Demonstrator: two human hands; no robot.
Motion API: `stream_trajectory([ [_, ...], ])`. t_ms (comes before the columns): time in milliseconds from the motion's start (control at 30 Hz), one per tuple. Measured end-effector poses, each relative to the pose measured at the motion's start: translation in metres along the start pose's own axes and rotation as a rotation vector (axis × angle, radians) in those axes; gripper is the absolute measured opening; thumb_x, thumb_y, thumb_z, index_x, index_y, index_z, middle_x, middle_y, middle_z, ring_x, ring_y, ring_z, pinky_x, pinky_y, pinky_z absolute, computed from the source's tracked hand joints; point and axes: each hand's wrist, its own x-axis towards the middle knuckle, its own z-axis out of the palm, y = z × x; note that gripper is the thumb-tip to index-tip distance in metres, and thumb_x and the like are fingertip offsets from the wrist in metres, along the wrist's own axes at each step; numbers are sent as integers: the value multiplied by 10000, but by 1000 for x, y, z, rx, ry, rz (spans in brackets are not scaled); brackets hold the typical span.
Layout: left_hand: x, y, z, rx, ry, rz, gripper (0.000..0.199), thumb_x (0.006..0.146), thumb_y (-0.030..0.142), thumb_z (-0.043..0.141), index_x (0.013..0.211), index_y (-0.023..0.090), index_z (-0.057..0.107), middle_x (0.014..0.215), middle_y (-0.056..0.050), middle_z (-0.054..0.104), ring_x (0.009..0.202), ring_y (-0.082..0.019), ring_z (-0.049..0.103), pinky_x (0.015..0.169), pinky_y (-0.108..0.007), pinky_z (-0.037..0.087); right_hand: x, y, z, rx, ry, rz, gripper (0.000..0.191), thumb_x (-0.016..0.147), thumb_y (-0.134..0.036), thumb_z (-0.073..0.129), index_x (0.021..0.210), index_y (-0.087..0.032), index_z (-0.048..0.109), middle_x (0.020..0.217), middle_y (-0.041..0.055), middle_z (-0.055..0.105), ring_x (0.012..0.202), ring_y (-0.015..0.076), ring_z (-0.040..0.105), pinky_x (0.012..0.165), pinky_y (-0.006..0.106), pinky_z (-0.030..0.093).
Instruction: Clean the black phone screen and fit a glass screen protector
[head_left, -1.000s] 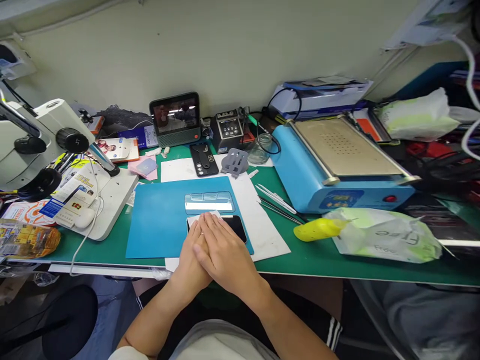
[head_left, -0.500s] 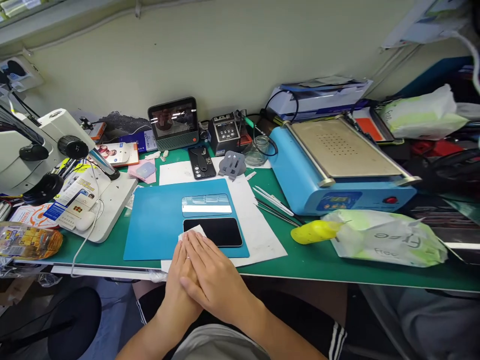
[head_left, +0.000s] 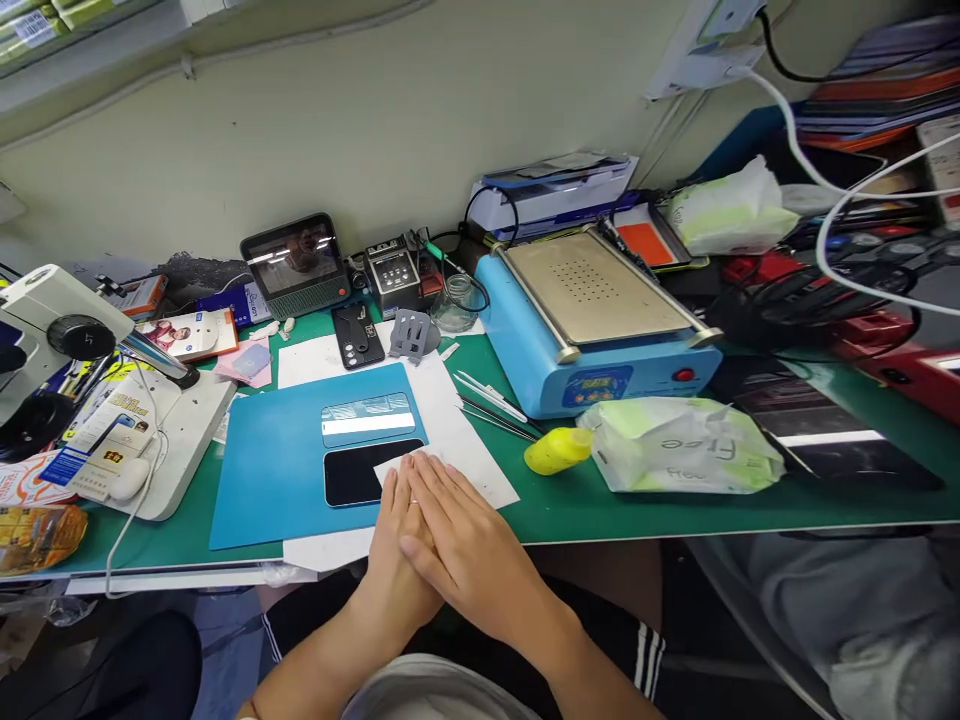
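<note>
A black-screened phone lies flat on the blue mat. A white wipe covers its right end, under my stacked hands. My left hand is underneath, its fingers pressing the wipe down onto the screen. On top of it lies my right hand, fingers stretched out flat and close together, thumb across the left hand. Just behind the phone is a clear screen protector with a white strip. The wipe beneath my fingers is mostly hidden.
Tweezers and a yellow bottle lie right of the mat, beside a packet of wipes. Behind stands a blue heating-plate machine. A microscope stand is at left, a display at the back.
Both hands and the wipe have slid along the phone from its left end to its right end. The head view has turned to the right.
</note>
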Motion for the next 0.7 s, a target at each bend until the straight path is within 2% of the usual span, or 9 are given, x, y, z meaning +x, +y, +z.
stream_trajectory([
  [133,8,-19,-4,-46,-10,58,649,1037,357,442,1610,79,316,1634,-201,413,1524,-363,394,1218,-542,391,14,-3,8,-49,-5,41,699,1061,-468,391,1547,34,411,1594,269,428,1494,358,434,1196,546,445],
  [267,4,-35,-5,-88,-8,59,635,1043,341,431,1605,67,318,1638,-205,404,1535,-350,378,1237,-528,375,25,-13,17,-42,-20,74,695,1057,-460,395,1550,29,412,1584,267,450,1508,366,410,1220,562,409],
  [433,-16,-53,-7,-107,-20,-3,632,1039,311,422,1622,108,286,1642,-182,410,1547,-319,363,1252,-530,357,42,-34,27,-72,-52,31,682,1066,-446,369,1517,60,449,1569,283,459,1484,366,447,1220,546,412],
  [633,-42,-75,-9,-142,-27,-92,655,1014,282,442,1604,39,295,1637,-227,395,1547,-329,360,1266,-526,336,59,-61,39,-52,-88,-56,678,1066,-436,356,1506,69,462,1557,278,480,1482,362,451,1241,536,385],
  [700,-50,-78,-10,-159,-42,-121,659,1019,304,436,1608,47,289,1640,-216,395,1544,-328,365,1259,-527,350,59,-67,42,-44,-94,-83,671,1066,-433,355,1511,59,461,1557,273,484,1486,359,446,1238,542,388],
])
